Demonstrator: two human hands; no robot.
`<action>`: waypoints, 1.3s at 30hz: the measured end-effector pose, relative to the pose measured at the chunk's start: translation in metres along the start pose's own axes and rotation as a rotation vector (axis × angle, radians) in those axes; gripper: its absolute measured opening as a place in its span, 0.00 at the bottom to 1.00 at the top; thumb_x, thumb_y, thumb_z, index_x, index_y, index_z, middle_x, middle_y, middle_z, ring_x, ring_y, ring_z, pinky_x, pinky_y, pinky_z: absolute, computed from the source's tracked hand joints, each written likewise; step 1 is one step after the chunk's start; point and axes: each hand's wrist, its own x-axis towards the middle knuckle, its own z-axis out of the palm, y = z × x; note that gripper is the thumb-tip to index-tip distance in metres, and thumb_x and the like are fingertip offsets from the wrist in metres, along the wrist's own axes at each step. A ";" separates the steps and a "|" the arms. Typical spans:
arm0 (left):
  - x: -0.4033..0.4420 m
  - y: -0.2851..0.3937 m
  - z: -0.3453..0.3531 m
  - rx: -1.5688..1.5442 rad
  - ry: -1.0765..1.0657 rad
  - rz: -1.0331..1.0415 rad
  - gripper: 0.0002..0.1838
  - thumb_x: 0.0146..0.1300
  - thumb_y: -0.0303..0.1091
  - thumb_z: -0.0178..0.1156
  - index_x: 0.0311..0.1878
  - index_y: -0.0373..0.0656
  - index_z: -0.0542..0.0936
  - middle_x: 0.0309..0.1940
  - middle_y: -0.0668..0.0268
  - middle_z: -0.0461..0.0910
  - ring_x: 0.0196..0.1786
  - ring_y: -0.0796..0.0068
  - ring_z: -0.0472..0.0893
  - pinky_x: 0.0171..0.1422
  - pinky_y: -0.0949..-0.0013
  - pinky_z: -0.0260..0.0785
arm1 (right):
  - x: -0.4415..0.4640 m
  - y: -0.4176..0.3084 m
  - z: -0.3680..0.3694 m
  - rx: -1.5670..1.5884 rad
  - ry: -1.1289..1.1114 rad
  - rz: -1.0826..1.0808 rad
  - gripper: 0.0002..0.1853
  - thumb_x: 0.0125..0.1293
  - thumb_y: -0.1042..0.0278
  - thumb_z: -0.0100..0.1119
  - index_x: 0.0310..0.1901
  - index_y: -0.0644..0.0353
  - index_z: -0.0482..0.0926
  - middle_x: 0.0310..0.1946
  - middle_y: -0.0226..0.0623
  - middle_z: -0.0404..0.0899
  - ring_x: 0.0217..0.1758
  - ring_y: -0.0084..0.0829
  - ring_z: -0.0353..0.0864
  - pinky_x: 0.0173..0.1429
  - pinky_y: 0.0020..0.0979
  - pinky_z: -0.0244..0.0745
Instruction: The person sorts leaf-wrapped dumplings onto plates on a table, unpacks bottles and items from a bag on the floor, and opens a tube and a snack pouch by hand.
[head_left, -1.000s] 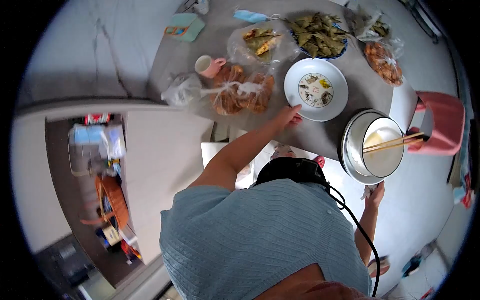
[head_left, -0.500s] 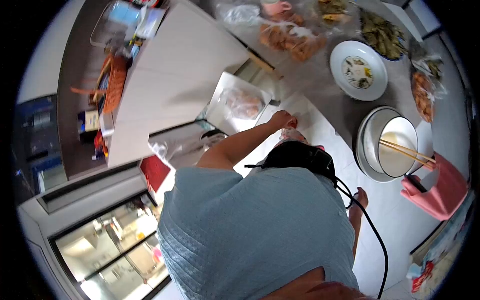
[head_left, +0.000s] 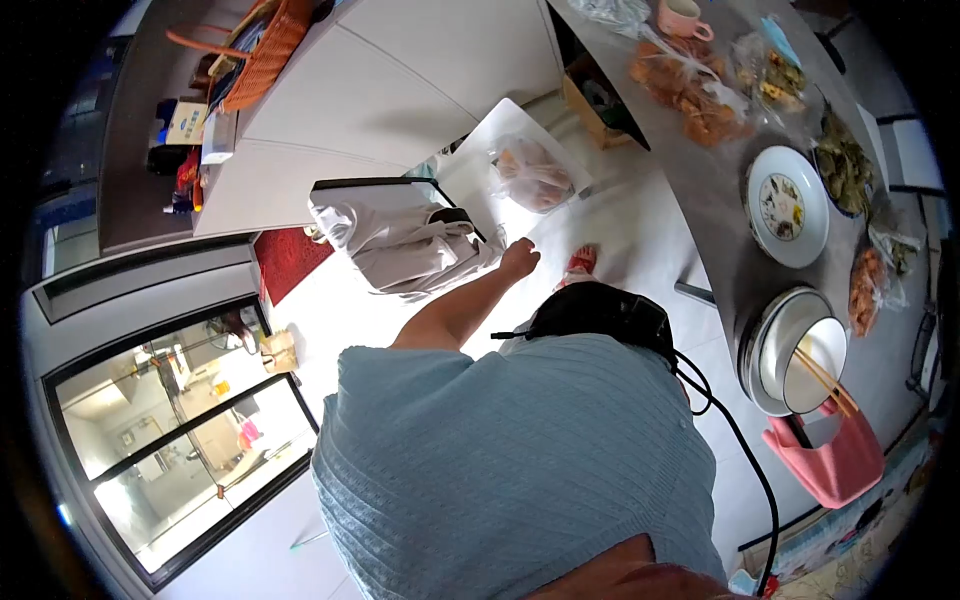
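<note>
My left hand (head_left: 520,259) hangs in front of my body with its fingers curled in, and nothing shows in them. Nearest to it are a white cloth (head_left: 385,250), draped over a dark-framed piece, and a white square surface (head_left: 480,130) below. On that surface lies a clear plastic bag (head_left: 532,172) with pale brown contents. A red sandal (head_left: 581,262) on my foot shows just past the hand. My right hand is out of view, behind or beside my body.
At the right, a grey table (head_left: 690,200) holds a white plate (head_left: 788,207), stacked bowls (head_left: 800,345) with chopsticks (head_left: 825,382), bagged food (head_left: 690,90) and a pink cup (head_left: 684,18). A pink stool (head_left: 835,465) stands below. A wicker basket (head_left: 270,55) sits on the left counter.
My view has turned and shifted, so the table now lies further right and the draped cloth shows more fully. My left hand has swung left; my right hand has left view.
</note>
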 end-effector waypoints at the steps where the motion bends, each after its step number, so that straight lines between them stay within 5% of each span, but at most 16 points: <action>1: -0.004 0.000 -0.010 -0.033 0.054 0.008 0.23 0.55 0.42 0.59 0.52 0.39 0.75 0.50 0.48 0.77 0.56 0.51 0.75 0.61 0.57 0.68 | 0.000 -0.004 0.003 -0.013 -0.004 0.000 0.13 0.65 0.63 0.57 0.43 0.64 0.80 0.24 0.29 0.74 0.27 0.22 0.74 0.30 0.25 0.69; 10: 0.054 0.017 -0.065 -0.180 0.548 0.243 0.33 0.52 0.40 0.66 0.58 0.31 0.70 0.58 0.44 0.71 0.63 0.48 0.70 0.65 0.56 0.64 | -0.016 -0.017 0.024 -0.097 -0.001 0.019 0.13 0.65 0.63 0.57 0.43 0.64 0.79 0.25 0.29 0.75 0.27 0.22 0.75 0.31 0.26 0.70; 13: 0.102 0.017 -0.062 -0.142 0.590 0.201 0.34 0.52 0.44 0.65 0.60 0.36 0.70 0.57 0.48 0.74 0.61 0.50 0.72 0.64 0.58 0.66 | -0.023 -0.016 0.032 -0.107 0.009 0.028 0.13 0.65 0.63 0.57 0.44 0.64 0.79 0.25 0.29 0.75 0.27 0.22 0.75 0.31 0.26 0.70; 14: 0.102 0.022 -0.065 -0.148 0.582 0.203 0.34 0.52 0.44 0.65 0.60 0.36 0.70 0.57 0.48 0.74 0.61 0.50 0.72 0.64 0.58 0.66 | -0.023 -0.018 0.035 -0.113 0.015 0.028 0.13 0.65 0.63 0.57 0.44 0.64 0.79 0.25 0.29 0.75 0.28 0.23 0.75 0.31 0.26 0.70; 17: 0.117 0.024 -0.069 -0.019 0.064 0.090 0.28 0.53 0.51 0.61 0.56 0.49 0.76 0.50 0.58 0.80 0.53 0.56 0.79 0.59 0.58 0.70 | -0.033 -0.014 0.033 -0.127 0.028 0.053 0.13 0.65 0.64 0.57 0.44 0.64 0.79 0.25 0.30 0.75 0.28 0.23 0.75 0.31 0.26 0.70; 23: 0.111 0.001 -0.097 0.369 0.036 0.343 0.18 0.58 0.42 0.48 0.49 0.50 0.78 0.44 0.57 0.82 0.50 0.56 0.80 0.52 0.52 0.72 | -0.038 -0.014 0.037 -0.126 0.041 0.070 0.13 0.65 0.64 0.57 0.44 0.65 0.78 0.25 0.30 0.75 0.28 0.23 0.75 0.32 0.26 0.71; 27: 0.109 0.000 -0.138 0.450 0.159 0.389 0.16 0.59 0.42 0.48 0.46 0.51 0.80 0.42 0.62 0.82 0.48 0.58 0.80 0.51 0.52 0.71 | -0.038 -0.013 0.041 -0.120 0.039 0.077 0.13 0.65 0.64 0.57 0.45 0.65 0.78 0.26 0.30 0.75 0.29 0.23 0.76 0.32 0.26 0.71; 32: 0.072 -0.003 -0.155 0.708 -0.037 0.454 0.15 0.60 0.43 0.48 0.43 0.51 0.81 0.43 0.63 0.82 0.49 0.60 0.80 0.51 0.53 0.70 | -0.033 -0.014 0.047 -0.119 0.017 0.079 0.13 0.65 0.64 0.56 0.45 0.65 0.78 0.26 0.30 0.76 0.29 0.24 0.76 0.32 0.27 0.71; 34: 0.061 -0.008 -0.149 0.841 -0.195 0.335 0.15 0.60 0.43 0.49 0.46 0.51 0.80 0.46 0.64 0.81 0.52 0.61 0.79 0.53 0.53 0.70 | -0.030 -0.014 0.050 -0.116 0.018 0.076 0.13 0.65 0.64 0.56 0.45 0.65 0.78 0.26 0.30 0.76 0.29 0.24 0.76 0.32 0.27 0.71; 39: 0.054 -0.022 -0.156 0.639 -0.161 0.171 0.17 0.58 0.42 0.54 0.51 0.51 0.78 0.50 0.64 0.79 0.54 0.60 0.78 0.56 0.52 0.69 | -0.028 -0.012 0.056 -0.099 0.022 0.071 0.13 0.65 0.65 0.56 0.45 0.65 0.78 0.26 0.30 0.76 0.29 0.24 0.76 0.33 0.27 0.71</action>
